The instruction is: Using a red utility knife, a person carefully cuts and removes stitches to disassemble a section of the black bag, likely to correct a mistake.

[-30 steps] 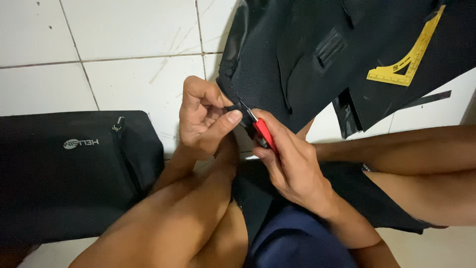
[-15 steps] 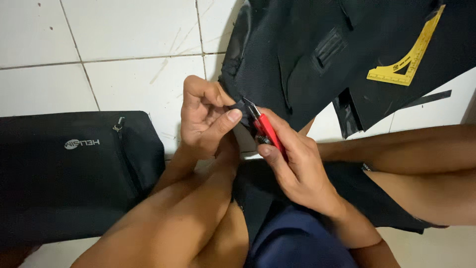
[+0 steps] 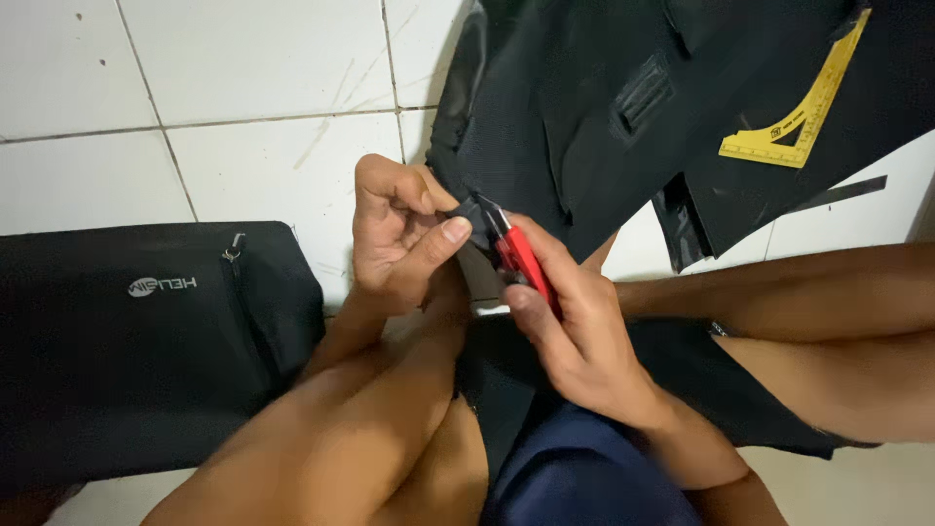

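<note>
On the white tiled floor point(image 3: 243, 166) a person sits with both arms stretched out in front. The left hand point(image 3: 399, 239) pinches a small fold of black cloth point(image 3: 584, 117) between the thumb and the first finger. The fingers are closed tight on that bit of cloth. The right hand point(image 3: 575, 331) is wrapped around a pair of red-handled snips point(image 3: 516, 255). The metal tips of the snips point up and to the left, and they touch the pinched bit of cloth right beside the left thumb. I cannot tell if the blades are open or closed, because they are so small and dark.

The big black cloth spreads out from the hands toward the top right of the floor. It has a small black strip sewn on it like a patch. A yellow corner ruler point(image 3: 804, 112) lies on top of the cloth, well away from the hands. To the left, a black bag point(image 3: 127, 341) with a zipper pull lies flat on the floor, near the left arm. A dark blue cloth point(image 3: 575, 477) sits low down, between the two arms.
</note>
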